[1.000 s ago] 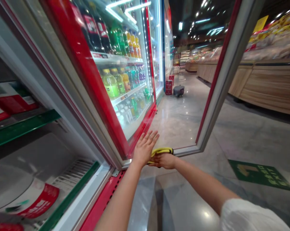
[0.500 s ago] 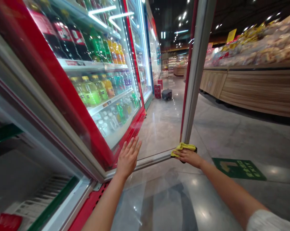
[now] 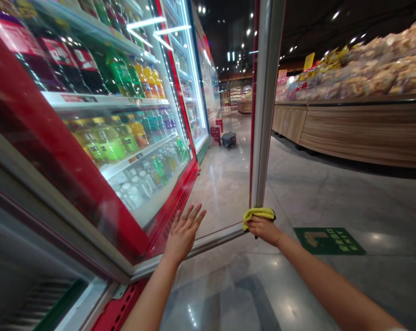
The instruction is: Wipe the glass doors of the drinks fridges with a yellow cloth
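Note:
A glass cooler door (image 3: 225, 193) stands swung out in front of me, its metal frame running along the bottom and up the right side. My right hand (image 3: 264, 230) presses a folded yellow cloth (image 3: 259, 213) with dark edging against the lower right corner of that frame. My left hand (image 3: 183, 232) is held flat with fingers stretched out, near the glass above the bottom rail; nothing is in it. Whether its palm touches the glass I cannot tell.
Through the glass, a red-framed cooler shows shelves of bottled drinks (image 3: 106, 138). On the right stands a wood-panelled display (image 3: 359, 131) heaped with bagged goods. A green floor sign (image 3: 329, 241) lies on the grey floor. Red crates (image 3: 215, 134) and a dark object (image 3: 229, 139) are farther off.
The view has shifted, so the door frame and shelves appear farther left. My right hand stays with the cloth at the frame's corner. My left hand remains flat by the glass.

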### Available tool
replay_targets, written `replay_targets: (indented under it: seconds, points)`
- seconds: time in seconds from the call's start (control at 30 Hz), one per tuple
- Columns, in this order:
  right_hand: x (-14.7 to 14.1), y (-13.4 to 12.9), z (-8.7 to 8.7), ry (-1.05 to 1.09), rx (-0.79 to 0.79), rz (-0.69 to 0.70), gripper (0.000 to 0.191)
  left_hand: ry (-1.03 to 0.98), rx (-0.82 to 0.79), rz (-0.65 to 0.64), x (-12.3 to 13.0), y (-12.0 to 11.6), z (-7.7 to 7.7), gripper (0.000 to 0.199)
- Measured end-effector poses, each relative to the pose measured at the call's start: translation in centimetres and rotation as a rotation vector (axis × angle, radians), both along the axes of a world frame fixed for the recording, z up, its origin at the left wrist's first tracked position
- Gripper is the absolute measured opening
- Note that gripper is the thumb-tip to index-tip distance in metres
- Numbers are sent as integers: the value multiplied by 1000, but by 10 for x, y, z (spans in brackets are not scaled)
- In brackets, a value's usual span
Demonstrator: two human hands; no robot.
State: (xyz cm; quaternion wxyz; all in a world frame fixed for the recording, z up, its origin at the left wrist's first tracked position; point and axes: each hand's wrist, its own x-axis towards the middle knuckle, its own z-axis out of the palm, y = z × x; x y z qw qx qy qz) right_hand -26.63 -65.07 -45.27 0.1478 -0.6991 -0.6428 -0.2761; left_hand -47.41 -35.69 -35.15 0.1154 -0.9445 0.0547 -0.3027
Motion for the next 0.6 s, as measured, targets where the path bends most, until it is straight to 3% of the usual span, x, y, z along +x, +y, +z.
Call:
replay_targets:
  seconds: [0.07,0.17,0.27,0.37,0.47,0.53,0.6]
  points:
    - [0,0,9,-21,-4,12,26,-30,12,-15,0,1,-2,75]
    - [10,0,44,-44,59,-48,20,-95,20,-37,1,0,-5,73]
    - [16,2,77,-84,279,-220,26,-153,24,-54,2,-3,-7,71]
    - [7,3,79,-158,469,-364,26,-168,37,-88,4,-9,-7,71]
    - [-4,3,73,-177,496,-376,28,-135,62,-138,10,-19,-2,71]
    - [-4,6,85,-147,571,-361,34,-119,78,-173,17,-28,5,71]
    - [0,12,115,-82,696,-355,40,-107,97,-201,24,-39,13,72]
